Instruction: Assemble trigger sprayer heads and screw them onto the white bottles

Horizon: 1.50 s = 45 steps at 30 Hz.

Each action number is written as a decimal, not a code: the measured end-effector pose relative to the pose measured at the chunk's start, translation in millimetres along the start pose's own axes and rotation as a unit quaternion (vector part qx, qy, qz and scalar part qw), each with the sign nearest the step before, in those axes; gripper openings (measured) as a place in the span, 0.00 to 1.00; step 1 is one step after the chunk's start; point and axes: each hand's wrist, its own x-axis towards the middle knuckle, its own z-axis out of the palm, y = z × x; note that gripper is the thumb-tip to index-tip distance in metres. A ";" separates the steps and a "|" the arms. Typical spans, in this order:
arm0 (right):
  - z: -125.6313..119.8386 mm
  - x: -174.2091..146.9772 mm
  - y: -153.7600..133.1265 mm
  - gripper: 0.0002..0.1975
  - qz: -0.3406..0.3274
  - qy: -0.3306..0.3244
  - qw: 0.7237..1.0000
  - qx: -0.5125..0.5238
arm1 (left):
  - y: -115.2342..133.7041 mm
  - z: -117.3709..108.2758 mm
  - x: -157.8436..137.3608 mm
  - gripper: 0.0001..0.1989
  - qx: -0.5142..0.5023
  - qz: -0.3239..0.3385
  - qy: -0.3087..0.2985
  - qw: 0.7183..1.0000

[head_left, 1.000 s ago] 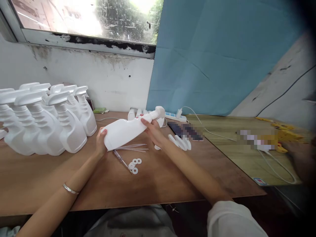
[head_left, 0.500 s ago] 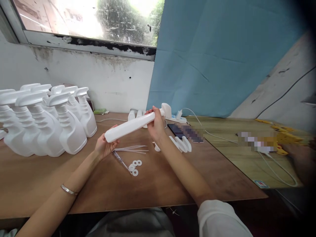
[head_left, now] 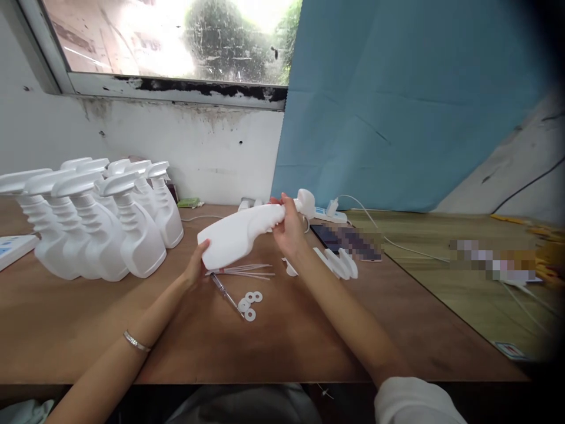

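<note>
A white spray bottle [head_left: 236, 235] lies nearly level in the air between my hands, above the brown table. My left hand [head_left: 197, 262] grips its base, thumb on the near face. Around the neck, just below the sprayer head [head_left: 305, 203], my right hand [head_left: 289, 227] is closed. Under the bottle are several thin white tubes [head_left: 247, 271] and a clear screwdriver-like tool [head_left: 226, 294]. Beside that tool's tip lie several white ring washers [head_left: 250, 314]. White curved sprayer parts [head_left: 338, 264] rest to the right of my right forearm.
Several white spray bottles [head_left: 141, 247] stand grouped at the left. A white device [head_left: 16, 250] sits at the far left edge. Phones [head_left: 325, 238], a power strip [head_left: 331, 215] and a white cable lie at the back right. A blue curtain [head_left: 375, 106] hangs behind.
The bottle has been turned about its length, so its broad side and ridged grip now face me. Both hands keep their hold. The view has shifted slightly.
</note>
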 end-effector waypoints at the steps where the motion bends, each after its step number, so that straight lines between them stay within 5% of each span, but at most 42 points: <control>1: -0.8 0.8 -1.2 0.09 -0.018 -0.004 1.000 -0.002 | 1.6 0.1 -1.0 0.24 -0.013 -0.033 -0.009 0.999; 4: -4.2 5.5 -11.5 0.09 -0.070 -0.012 0.997 -0.005 | 5.5 -1.6 -1.3 0.20 -0.048 -0.063 0.006 0.997; 9: -8.2 15.4 -50.3 0.09 -0.103 0.001 0.994 0.024 | 9.9 -9.8 5.2 0.18 -0.091 0.025 0.095 0.991; 14: -15.5 17.6 -101.0 0.10 -0.224 0.053 0.972 0.053 | 12.5 -13.9 10.4 0.21 -0.096 0.092 0.129 0.983; 21: -27.3 3.4 -148.6 0.13 -0.238 0.050 0.967 0.083 | -5.3 -21.1 25.5 0.26 0.132 0.177 0.225 0.949; 26: -22.5 -9.6 -150.0 0.14 -0.232 0.011 0.972 0.047 | -3.3 -23.4 54.4 0.29 0.375 0.155 0.290 0.867; 32: -20.7 -10.2 -137.3 0.14 -0.278 -0.015 0.960 -0.022 | 2.8 2.0 94.8 0.34 0.556 0.101 0.310 0.765; 45: -20.8 -12.9 -138.1 0.14 -0.235 -0.045 0.970 -0.044 | -9.0 27.4 139.3 0.38 0.626 0.064 0.273 0.728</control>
